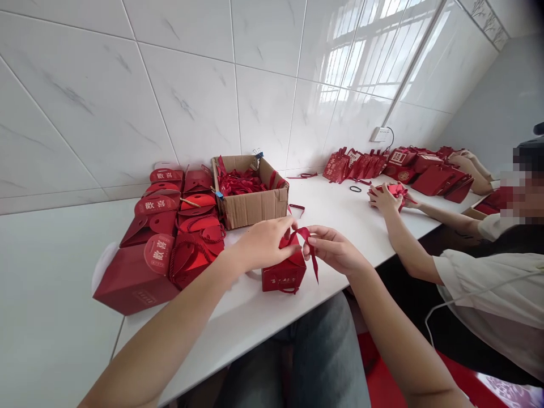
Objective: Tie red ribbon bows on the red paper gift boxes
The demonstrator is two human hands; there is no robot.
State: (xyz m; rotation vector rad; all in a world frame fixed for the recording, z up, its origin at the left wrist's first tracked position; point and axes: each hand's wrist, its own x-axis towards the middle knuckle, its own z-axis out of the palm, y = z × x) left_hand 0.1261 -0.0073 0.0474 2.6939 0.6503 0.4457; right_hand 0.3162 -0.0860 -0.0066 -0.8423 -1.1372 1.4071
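Observation:
In front of me a small red gift box with pale lettering stands on the white table near its front edge. A dark red ribbon runs across its top, one end hanging down on the right. My left hand rests over the box's top, its fingers closed around part of the ribbon. At the box's right side my right hand pinches the ribbon between thumb and fingers. The left fingertips partly cover the box top, so the exact shape of the ribbon there is hidden.
A cardboard box full of red ribbons stands behind. Rows of red gift boxes fill the left side. To the right, a co-worker's hands handle another red box. More red boxes and bags line the wall.

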